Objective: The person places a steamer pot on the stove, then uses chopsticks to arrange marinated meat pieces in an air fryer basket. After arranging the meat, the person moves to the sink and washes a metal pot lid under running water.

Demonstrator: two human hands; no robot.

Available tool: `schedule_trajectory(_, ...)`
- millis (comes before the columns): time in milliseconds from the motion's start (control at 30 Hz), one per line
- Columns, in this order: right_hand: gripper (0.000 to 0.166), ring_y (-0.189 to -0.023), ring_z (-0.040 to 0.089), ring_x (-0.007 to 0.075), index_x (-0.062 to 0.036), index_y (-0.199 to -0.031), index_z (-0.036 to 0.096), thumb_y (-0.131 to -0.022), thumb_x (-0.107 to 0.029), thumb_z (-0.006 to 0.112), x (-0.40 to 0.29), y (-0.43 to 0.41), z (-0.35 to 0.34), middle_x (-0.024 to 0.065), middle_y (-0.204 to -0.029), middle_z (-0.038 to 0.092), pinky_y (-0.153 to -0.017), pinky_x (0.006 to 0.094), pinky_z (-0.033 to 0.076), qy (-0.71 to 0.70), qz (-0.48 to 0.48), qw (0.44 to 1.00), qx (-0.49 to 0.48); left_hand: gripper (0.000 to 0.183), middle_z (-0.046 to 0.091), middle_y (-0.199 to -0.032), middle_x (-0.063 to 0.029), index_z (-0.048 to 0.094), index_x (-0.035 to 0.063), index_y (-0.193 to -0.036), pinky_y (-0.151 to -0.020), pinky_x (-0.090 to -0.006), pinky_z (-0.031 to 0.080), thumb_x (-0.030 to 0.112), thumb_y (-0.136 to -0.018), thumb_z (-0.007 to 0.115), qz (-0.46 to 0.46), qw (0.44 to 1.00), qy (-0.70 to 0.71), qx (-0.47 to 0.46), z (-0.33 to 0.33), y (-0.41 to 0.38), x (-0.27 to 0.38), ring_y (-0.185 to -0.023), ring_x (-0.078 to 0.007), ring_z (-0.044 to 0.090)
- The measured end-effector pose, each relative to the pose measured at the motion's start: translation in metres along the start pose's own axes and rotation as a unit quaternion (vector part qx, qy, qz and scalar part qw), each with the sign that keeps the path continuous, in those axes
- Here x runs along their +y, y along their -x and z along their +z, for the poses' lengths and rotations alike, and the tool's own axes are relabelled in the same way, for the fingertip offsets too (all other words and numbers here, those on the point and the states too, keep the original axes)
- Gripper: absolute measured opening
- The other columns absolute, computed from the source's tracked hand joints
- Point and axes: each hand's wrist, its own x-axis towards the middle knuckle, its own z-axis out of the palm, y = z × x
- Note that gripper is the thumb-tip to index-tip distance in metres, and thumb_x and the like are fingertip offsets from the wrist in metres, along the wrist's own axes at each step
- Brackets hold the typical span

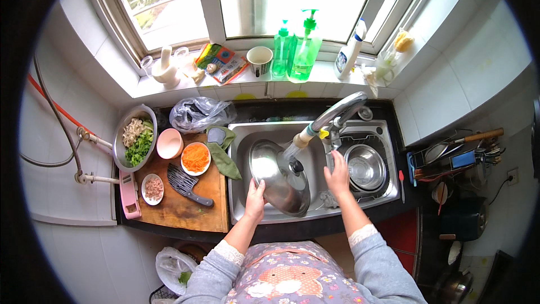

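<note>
My left hand (255, 201) grips the rim of a domed metal pot lid (274, 177), tilted over the left basin of a steel double sink (243, 135). Water runs from the faucet (337, 109) onto the lid beside its black knob (296, 166). My right hand (338, 174) is raised over the divider between the basins, below the faucet, its fingers extended; it holds nothing that I can see. Metal bowls (365, 168) sit in a wire rack in the right basin, just right of this hand.
On the wooden cutting board (181, 215) at left lie a cleaver (185, 183), shredded orange vegetable (195, 158) and chopped pink meat (153, 189) in bowls. A metal bowl (117, 152) holds greens. Green pump bottles (304, 55) stand on the sill; utensils hang at right.
</note>
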Motion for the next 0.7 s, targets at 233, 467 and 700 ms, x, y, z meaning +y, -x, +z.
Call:
schedule_trajectory(233, 0.028, -0.120, 0.041, 0.0315, -0.0167, -0.097, 0.069, -0.070, -0.011, 0.069, 0.024, 0.118, 0.001, 0.0075, -0.125, 0.049, -0.096, 0.0470, 0.037, 0.195, 0.083, 0.955, -0.209, 0.065, 0.034, -0.144, -0.0131, 0.022, -0.0031, -0.144, -0.109, -0.0312, 0.025, 0.039, -0.099, 0.043, 0.024, 0.991, -0.104, 0.077, -0.018, -0.039, -0.044, -0.132, -0.0203, 0.032)
schedule_trajectory(467, 0.023, -0.086, 0.062, 0.0275, -0.0071, -0.094, 0.068, -0.074, 0.001, 0.061, 0.027, 0.069, 0.014, 0.0102, -0.095, 0.062, -0.079, 0.0332, 0.051, -0.118, 0.075, 0.980, -0.145, 0.061, 0.045, -0.133, -0.0090, 0.035, 0.0016, -0.138, -0.101, -0.0315, 0.035, 0.047, -0.097, 0.042, 0.065, 0.986, -0.122, 0.090, -0.011, -0.054, -0.038, -0.119, -0.0188, 0.043)
schedule_trajectory(700, 0.027, -0.094, 0.063, 0.0284, -0.0067, -0.104, 0.064, -0.077, -0.002, 0.066, -0.079, -0.036, 0.049, 0.0116, -0.106, 0.063, -0.078, 0.0333, 0.050, -0.259, -0.116, 0.956, -0.070, 0.050, 0.057, -0.115, -0.0041, 0.050, 0.0025, -0.127, -0.093, -0.0260, 0.039, 0.042, -0.098, 0.044, 0.120, 0.984, -0.111, 0.070, 0.018, -0.057, -0.041, -0.105, -0.0124, 0.050)
